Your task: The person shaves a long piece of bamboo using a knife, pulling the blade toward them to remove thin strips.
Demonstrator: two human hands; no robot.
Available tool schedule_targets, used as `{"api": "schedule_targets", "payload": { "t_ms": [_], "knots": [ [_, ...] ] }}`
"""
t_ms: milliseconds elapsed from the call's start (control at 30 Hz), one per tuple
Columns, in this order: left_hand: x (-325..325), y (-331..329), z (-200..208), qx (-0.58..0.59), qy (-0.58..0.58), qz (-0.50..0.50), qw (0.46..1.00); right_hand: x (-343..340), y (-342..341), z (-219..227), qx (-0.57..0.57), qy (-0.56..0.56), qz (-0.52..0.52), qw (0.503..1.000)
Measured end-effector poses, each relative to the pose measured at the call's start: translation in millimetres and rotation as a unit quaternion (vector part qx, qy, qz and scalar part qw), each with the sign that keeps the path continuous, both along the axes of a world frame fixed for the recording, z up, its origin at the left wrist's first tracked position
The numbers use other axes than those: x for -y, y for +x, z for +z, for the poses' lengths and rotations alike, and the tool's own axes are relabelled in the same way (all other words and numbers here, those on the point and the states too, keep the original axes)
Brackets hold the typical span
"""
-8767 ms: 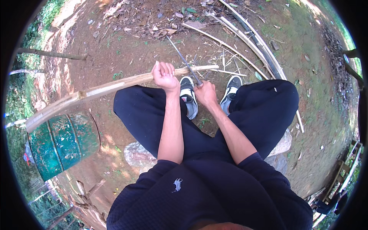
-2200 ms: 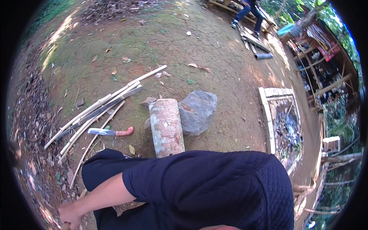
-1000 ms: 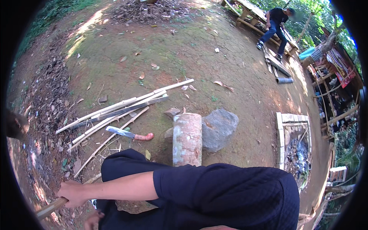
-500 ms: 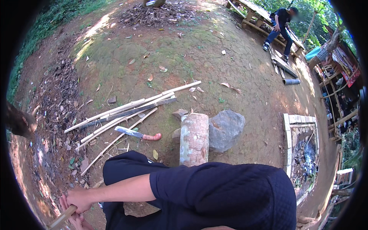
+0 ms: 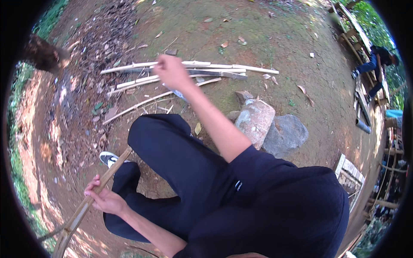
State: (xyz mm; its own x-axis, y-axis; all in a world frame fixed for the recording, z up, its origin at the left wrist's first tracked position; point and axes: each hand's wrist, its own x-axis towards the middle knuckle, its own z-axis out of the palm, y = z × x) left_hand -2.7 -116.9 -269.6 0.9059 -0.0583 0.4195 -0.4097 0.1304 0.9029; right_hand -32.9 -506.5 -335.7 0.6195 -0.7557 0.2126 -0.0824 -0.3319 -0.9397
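Note:
A long split bamboo strip (image 5: 81,210) runs from the lower left edge up to my knee. My left hand (image 5: 105,198) is closed around it, fingers and thumb wrapped about its middle. My right hand (image 5: 171,74) is off the strip, raised over the pile on the ground, its fingers curled in; it is slightly blurred and nothing shows in it. Beneath my right wrist a knife blade (image 5: 178,95) partly shows; my forearm hides the handle. Pale bamboo strips (image 5: 254,69) and a darker one lie in that pile.
A cut log (image 5: 257,121) leans near a big grey rock (image 5: 286,135) and smaller stones. A tree trunk (image 5: 45,53) stands at left. Far right, a person (image 5: 378,64) sits on a bamboo bench, with bamboo pieces nearby. A framed fire pit (image 5: 350,178) lies at right.
My right hand has let go of the bamboo strip and moved up over the pile. My left hand still holds the strip, and the view has swung left.

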Motion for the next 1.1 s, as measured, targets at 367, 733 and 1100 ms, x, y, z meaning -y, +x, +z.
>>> {"api": "schedule_targets", "payload": {
  "t_ms": [367,733,1100],
  "knots": [
    [30,-2,8,0.019,0.029,0.02,0.999,113,-145,-256,-0.6,0.054,-0.047,0.797],
    [34,8,0,0.075,0.019,0.117,0.99,9,-84,-325,-0.499,-0.131,0.142,0.845],
    [11,28,-5,0.061,0.008,0.159,0.985,22,-81,-324,-0.527,-0.268,0.004,0.807]
  ]
}}
